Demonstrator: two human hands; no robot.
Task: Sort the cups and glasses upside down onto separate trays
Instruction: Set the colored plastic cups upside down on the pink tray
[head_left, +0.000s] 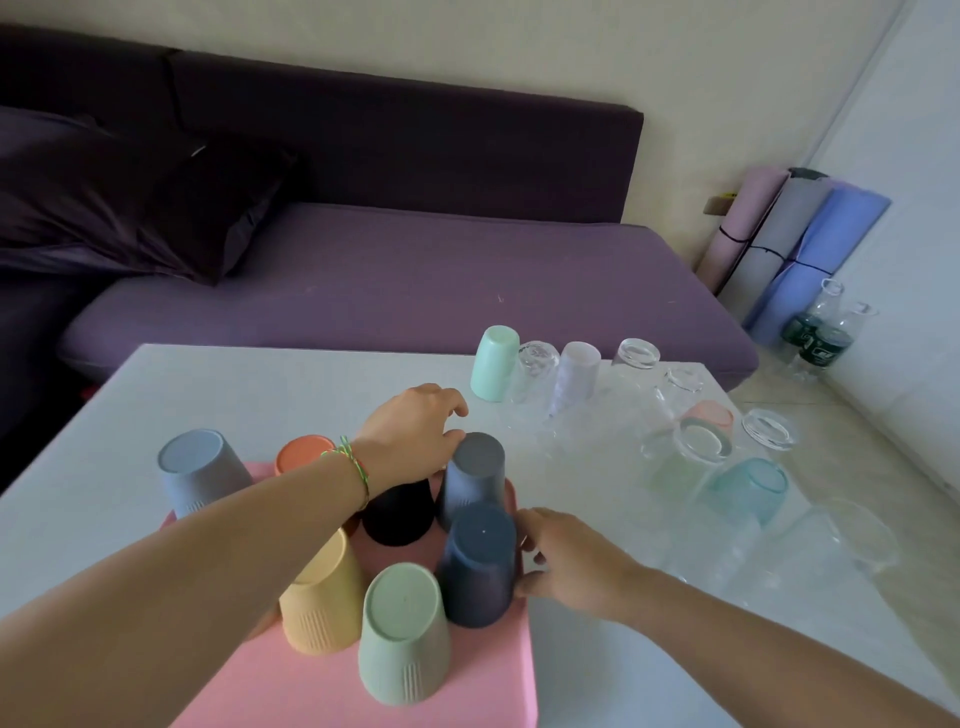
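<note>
A pink tray (483, 670) at the near centre of the table holds several plastic cups upside down. My left hand (415, 431) reaches across the tray above the black cup (397, 514). Its fingers are loosely curled and its thumb touches the top edge of the grey-blue cup (475, 483). My right hand (566, 556) grips the side of the dark navy cup (480, 566), which stands on the tray's right edge. Yellow (322, 597), green (402, 634), orange (304, 452) and pale blue (200, 473) cups stand around them.
To the right on the white table (234, 384) stand several clear glasses (769, 428), mixed with mint (493, 364), lilac (576, 374), pink (711, 413) and teal (753, 488) cups. A purple sofa (415, 270) lies behind the table. Rolled mats (800, 234) and bottles (821, 332) stand at the far right.
</note>
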